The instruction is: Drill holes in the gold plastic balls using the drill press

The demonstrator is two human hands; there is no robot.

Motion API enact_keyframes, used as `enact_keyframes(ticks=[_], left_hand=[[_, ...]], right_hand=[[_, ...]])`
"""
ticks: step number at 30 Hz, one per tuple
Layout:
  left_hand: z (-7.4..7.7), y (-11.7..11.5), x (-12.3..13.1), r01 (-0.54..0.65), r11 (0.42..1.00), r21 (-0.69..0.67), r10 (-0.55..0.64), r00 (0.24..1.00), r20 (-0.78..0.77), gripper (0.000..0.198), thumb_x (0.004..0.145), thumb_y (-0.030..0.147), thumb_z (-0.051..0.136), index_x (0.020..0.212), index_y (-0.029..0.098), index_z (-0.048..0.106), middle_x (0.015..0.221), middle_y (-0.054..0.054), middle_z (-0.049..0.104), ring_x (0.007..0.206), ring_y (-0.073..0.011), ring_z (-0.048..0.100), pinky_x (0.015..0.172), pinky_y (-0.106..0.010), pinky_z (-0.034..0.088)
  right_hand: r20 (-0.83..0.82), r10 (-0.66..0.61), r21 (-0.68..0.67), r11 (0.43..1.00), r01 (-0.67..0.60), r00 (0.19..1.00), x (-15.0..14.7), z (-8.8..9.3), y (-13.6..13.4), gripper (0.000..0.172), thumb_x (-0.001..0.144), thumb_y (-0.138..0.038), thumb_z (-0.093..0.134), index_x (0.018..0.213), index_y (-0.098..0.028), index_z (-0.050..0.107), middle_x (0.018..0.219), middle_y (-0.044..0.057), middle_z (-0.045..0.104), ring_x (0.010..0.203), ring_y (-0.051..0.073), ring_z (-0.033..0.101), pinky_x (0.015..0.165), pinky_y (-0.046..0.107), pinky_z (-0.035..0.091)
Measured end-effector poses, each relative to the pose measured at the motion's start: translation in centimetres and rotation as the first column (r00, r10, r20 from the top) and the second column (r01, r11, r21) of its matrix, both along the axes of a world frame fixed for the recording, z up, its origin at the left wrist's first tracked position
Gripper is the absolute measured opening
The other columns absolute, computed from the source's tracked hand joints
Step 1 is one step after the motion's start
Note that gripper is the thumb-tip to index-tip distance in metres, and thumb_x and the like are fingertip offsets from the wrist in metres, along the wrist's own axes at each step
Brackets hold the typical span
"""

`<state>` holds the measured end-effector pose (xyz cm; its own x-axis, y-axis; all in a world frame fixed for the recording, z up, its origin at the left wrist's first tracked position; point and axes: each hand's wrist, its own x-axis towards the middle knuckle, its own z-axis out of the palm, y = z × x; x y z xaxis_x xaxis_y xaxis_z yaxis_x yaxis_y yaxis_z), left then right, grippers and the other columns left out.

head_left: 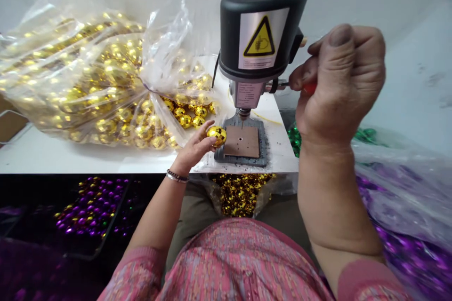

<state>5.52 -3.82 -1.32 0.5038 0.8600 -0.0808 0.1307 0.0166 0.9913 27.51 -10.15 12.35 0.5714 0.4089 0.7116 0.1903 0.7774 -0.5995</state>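
Note:
Between the thumb and fingers of my left hand (196,146) is a shiny gold faceted ball (218,136), held at the left edge of a brown square board (243,141). That board has a small hole in its middle and lies on the grey base of a small drill press (263,33). The thin drill bit (242,122) points down above the board. My right hand (344,80) is closed around the press's feed handle (282,83), on the machine's right side; a red bit of the handle shows between the fingers.
A large clear plastic bag (88,80) of gold balls lies on the white table (141,162) to the left. Gold pieces (243,195) fill a bag at my lap. Purple balls (95,207) sit lower left; purple items (413,249) in plastic and green ones (294,138) are right.

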Motion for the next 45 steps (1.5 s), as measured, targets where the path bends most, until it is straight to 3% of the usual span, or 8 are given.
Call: enact_keyframes(ticks=[2, 5, 10, 17, 27, 34, 41, 45], left_hand=[[-0.4, -0.5, 0.9, 0.080, 0.981, -0.177, -0.047, 0.982, 0.182, 0.070, 0.082, 0.051, 0.068, 0.144, 0.026, 0.047, 0.104, -0.007, 0.069, 0.079, -0.0150, 0.065, 0.067, -0.028, 0.050], [-0.9, -0.4, 2.2, 0.132, 0.950, -0.285, -0.041, 0.951, 0.305, 0.070, 0.075, 0.055, 0.076, 0.134, 0.026, 0.054, 0.101, -0.006, 0.069, 0.074, -0.0133, 0.063, 0.060, -0.025, 0.046], [-0.8, 0.3, 3.8, 0.085, 0.951, -0.296, -0.025, 0.979, 0.200, 0.056, 0.065, 0.042, 0.087, 0.111, 0.020, 0.062, 0.094, -0.003, 0.068, 0.070, -0.0097, 0.062, 0.058, -0.021, 0.045], [-0.4, 1.0, 5.6, 0.037, 0.994, -0.105, -0.048, 0.993, -0.105, 0.045, 0.077, 0.039, 0.078, 0.115, 0.018, 0.064, 0.082, 0.000, 0.065, 0.055, -0.0060, 0.054, 0.047, -0.019, 0.035], [-0.8, 1.4, 6.9, -0.027, 0.999, 0.042, 0.037, 0.964, -0.264, 0.060, 0.072, 0.029, 0.081, 0.127, 0.015, 0.062, 0.092, -0.002, 0.067, 0.056, -0.0080, 0.053, 0.056, -0.024, 0.045], [-0.2, 0.9, 7.4, 0.061, 0.959, 0.277, 0.060, 0.911, -0.408, 0.068, 0.066, 0.023, 0.084, 0.131, 0.017, 0.064, 0.105, -0.004, 0.072, 0.089, -0.0180, 0.065, 0.085, -0.030, 0.054], [-0.1, 0.6, 7.8, 0.100, 0.962, 0.254, 0.026, 0.893, -0.450, 0.076, 0.071, 0.023, 0.083, 0.143, 0.013, 0.058, 0.102, -0.006, 0.073, 0.087, -0.0179, 0.065, 0.086, -0.031, 0.054], [-0.7, 0.6, 7.4, 0.144, 0.945, 0.295, 0.010, 0.886, -0.463, 0.078, 0.074, 0.029, 0.083, 0.145, 0.015, 0.055, 0.116, -0.009, 0.073, 0.100, -0.0224, 0.067, 0.096, -0.036, 0.052]], right_hand=[[0.022, -0.021, -0.018, 1.000, 0.022, 1.000, 0.1, 0.0, 0.0, 0.024, 0.090, -0.036, 0.054, 0.075, -0.018, 0.058, 0.058, -0.010, 0.046, 0.049, -0.006, 0.046, 0.054, 0.011, 0.035], [0.039, -0.026, -0.030, 0.999, 0.027, 0.999, 0.0, 0.2, -0.1, 0.025, 0.090, -0.037, 0.053, 0.075, -0.017, 0.055, 0.059, -0.010, 0.046, 0.049, -0.006, 0.044, 0.054, 0.012, 0.034], [0.035, -0.029, -0.057, 0.998, 0.031, 0.999, -0.2, 0.4, -0.1, 0.026, 0.094, -0.034, 0.050, 0.074, -0.018, 0.051, 0.058, -0.008, 0.042, 0.049, -0.003, 0.042, 0.052, 0.012, 0.034], [0.090, -0.076, -0.124, 0.988, 0.087, 0.993, -0.4, 0.6, -0.3, 0.021, 0.097, -0.032, 0.047, 0.078, -0.023, 0.045, 0.059, -0.006, 0.039, 0.049, 0.004, 0.037, 0.055, 0.021, 0.040], [0.091, -0.039, -0.153, 0.987, 0.052, 0.995, -0.5, 1.6, -0.8, 0.022, 0.097, -0.024, 0.045, 0.075, -0.023, 0.041, 0.059, -0.006, 0.039, 0.049, 0.004, 0.038, 0.053, 0.021, 0.036], [0.104, -0.019, -0.255, 0.966, 0.045, 0.994, 0.7, 3.3, 0.6, 0.027, 0.097, -0.028, 0.043, 0.072, -0.017, 0.038, 0.058, -0.009, 0.036, 0.050, -0.006, 0.035, 0.054, 0.005, 0.033], [-0.016, 0.036, -0.317, 0.948, -0.039, 0.999, 2.8, 5.1, 4.3, 0.024, 0.095, -0.022, 0.042, 0.071, -0.016, 0.042, 0.044, -0.012, 0.034, 0.039, -0.003, 0.036, 0.042, 0.005, 0.025], [-0.077, 0.116, -0.366, 0.921, -0.136, 0.990, 2.8, 5.5, 4.7, 0.026, 0.096, -0.024, 0.043, 0.071, -0.016, 0.043, 0.044, -0.013, 0.037, 0.034, 0.000, 0.033, 0.036, 0.011, 0.026]])
